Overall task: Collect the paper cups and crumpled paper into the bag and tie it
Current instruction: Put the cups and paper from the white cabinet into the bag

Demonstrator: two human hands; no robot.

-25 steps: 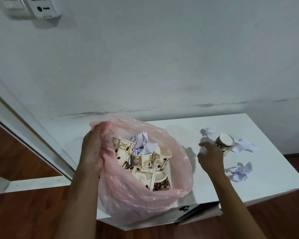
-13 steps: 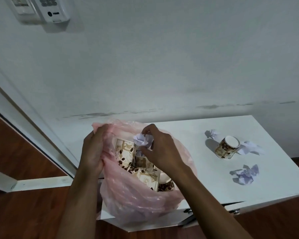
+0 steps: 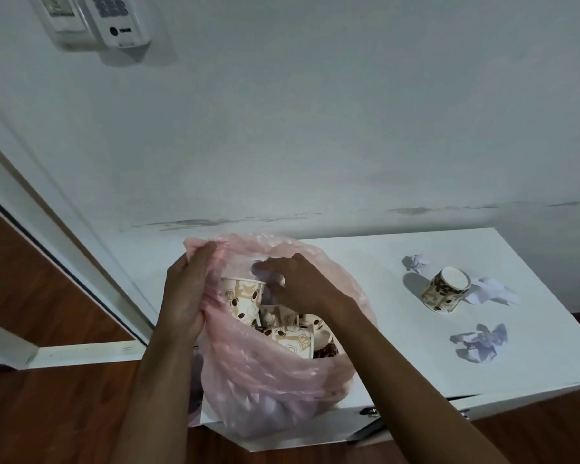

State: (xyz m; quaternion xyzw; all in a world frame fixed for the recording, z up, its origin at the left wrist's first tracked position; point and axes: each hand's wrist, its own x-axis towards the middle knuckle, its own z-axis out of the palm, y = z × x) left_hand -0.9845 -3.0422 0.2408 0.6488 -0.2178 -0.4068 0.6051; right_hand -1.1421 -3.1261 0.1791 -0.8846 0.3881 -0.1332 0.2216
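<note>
Both forearms [image 3: 168,380] bare, no sleeves, rings or watch visible.

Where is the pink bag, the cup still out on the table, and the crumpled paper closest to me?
pink bag [image 3: 265,380], head view, on its front wall.
paper cup [image 3: 444,291], head view, on its patterned side.
crumpled paper [image 3: 479,343], head view, on the middle of the wad.

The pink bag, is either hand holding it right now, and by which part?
The left hand grips the pink bag by its left rim. The right hand is inside its mouth; whether it holds anything cannot be told.
</note>
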